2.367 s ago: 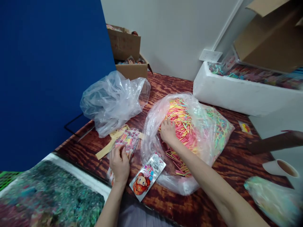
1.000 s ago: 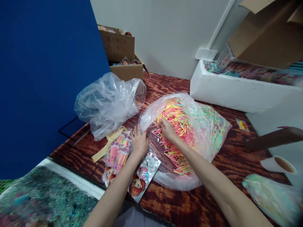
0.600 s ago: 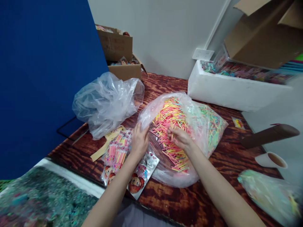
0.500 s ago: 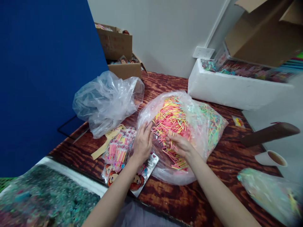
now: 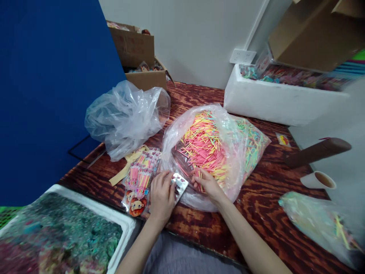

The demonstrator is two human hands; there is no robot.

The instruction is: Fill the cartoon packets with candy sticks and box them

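Note:
My left hand [image 5: 162, 196] lies over a silver-backed plastic packet [image 5: 180, 183], its fingers loosely extended and touching it. Most of that packet is hidden under the hand. To its left are printed packets [image 5: 139, 182] with a cartoon face and pink and yellow sticks inside. My right hand [image 5: 209, 185] is closed on a few thin pink and yellow sticks [image 5: 199, 177], held at the near side of a large clear plastic bag [image 5: 173, 131]. Many loose pink, yellow and some green sticks [image 5: 205, 142] fill the opened bag.
A crumpled clear bag [image 5: 128, 114] lies at the back left by cardboard boxes [image 5: 146, 80]. A white foam box [image 5: 256, 101] stands at the back right. A paper cup [image 5: 318, 180] and another filled bag [image 5: 310, 213] are on the right. A foam tray [image 5: 121, 238] sits front left.
My left hand has moved from the bag's edge down onto the silver-backed packet. My right hand has drawn the sticks slightly nearer and left. The view has shifted a little.

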